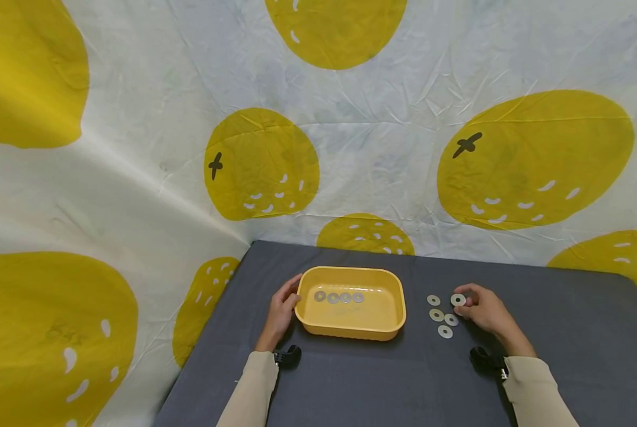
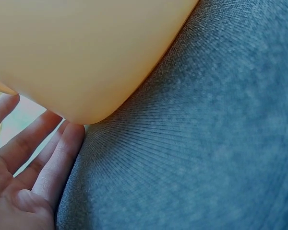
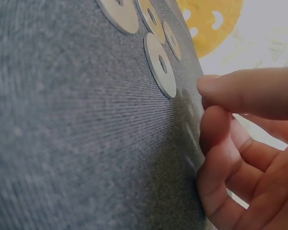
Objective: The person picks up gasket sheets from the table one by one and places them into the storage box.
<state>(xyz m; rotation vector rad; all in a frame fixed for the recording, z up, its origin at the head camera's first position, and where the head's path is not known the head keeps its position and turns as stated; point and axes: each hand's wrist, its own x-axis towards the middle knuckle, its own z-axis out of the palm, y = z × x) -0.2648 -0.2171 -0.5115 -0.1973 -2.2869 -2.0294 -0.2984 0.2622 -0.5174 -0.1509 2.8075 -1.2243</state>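
Beige sleeves (image 1: 534,388) reach in from the foreground, the forearms of a person at work as seen by an onlooker in the room. Behind rises a white fabric backdrop (image 1: 372,166) printed with large yellow fruit shapes, meeting a table covered in dark grey cloth (image 1: 345,382). On it sits a yellow tray (image 1: 345,333), left of the loose pieces. The left hand (image 1: 282,311) stands at the tray's left end, its fingers fairly straight and spread, fingertips touching the outer wall. The right hand (image 1: 486,309) pinches a flat ring-shaped washer (image 1: 463,296) between thumb and fingertips, just beside the pieces on the cloth. Dark devices (image 1: 292,356) are strapped at both wrists. Four loose washers (image 1: 440,332) lie close together on the cloth, between tray and right hand; four more washers (image 1: 353,298) line up inside the tray.
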